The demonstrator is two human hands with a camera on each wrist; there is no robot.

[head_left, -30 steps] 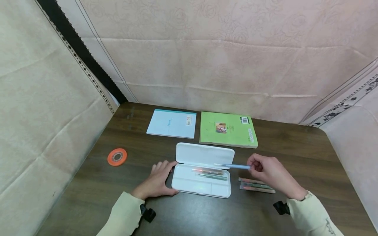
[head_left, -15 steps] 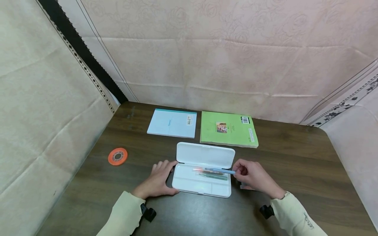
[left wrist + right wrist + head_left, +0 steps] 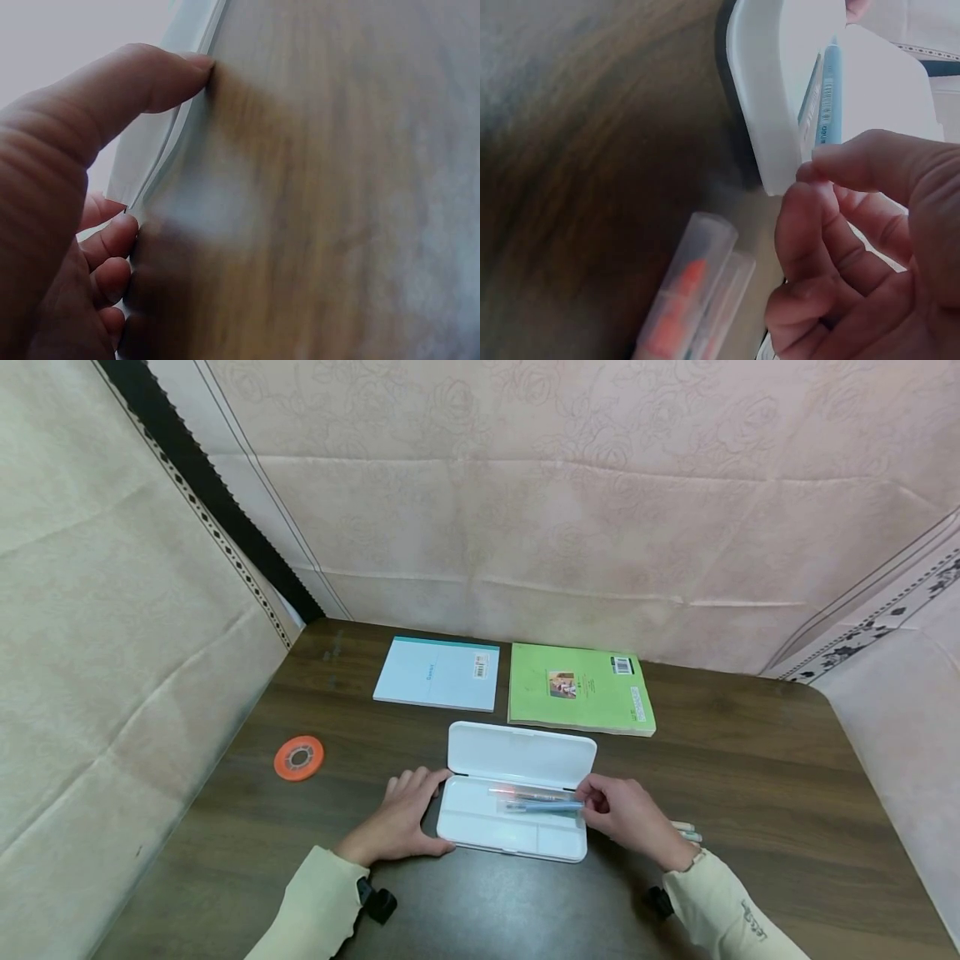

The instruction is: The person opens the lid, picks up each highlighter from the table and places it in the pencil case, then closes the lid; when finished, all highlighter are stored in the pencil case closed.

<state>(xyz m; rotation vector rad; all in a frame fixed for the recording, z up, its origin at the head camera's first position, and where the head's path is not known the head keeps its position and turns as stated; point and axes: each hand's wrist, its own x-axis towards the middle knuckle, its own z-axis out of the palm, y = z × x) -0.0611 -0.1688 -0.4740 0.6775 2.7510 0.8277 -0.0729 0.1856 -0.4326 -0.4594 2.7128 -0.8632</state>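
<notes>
A white pencil case (image 3: pixel 480 835) lies open on the table, its lid (image 3: pixel 517 752) folded back. My left hand (image 3: pixel 401 818) holds the case at its left end, the thumb (image 3: pixel 180 75) on the near edge and the fingers by the far corner. Between the thumb and fingertips of my right hand (image 3: pixel 626 810) is the end of a blue pen (image 3: pixel 830 97), which lies over the case's tray. Other slim pens (image 3: pixel 528 792) lie in the tray beside it. Clear-capped pens (image 3: pixel 682 292), one with an orange tip, are on the table below my right hand.
Behind the case are a light blue notebook (image 3: pixel 438 675) and a green book (image 3: pixel 581 689). An orange disc with a hollow centre (image 3: pixel 298 758) lies at the left. Pale cloth (image 3: pixel 480 527) hangs along the table's back edge.
My right hand has moved left and lowered the blue pen from above the case into its tray, over the green pen. The left hand stays in place on the case.
</notes>
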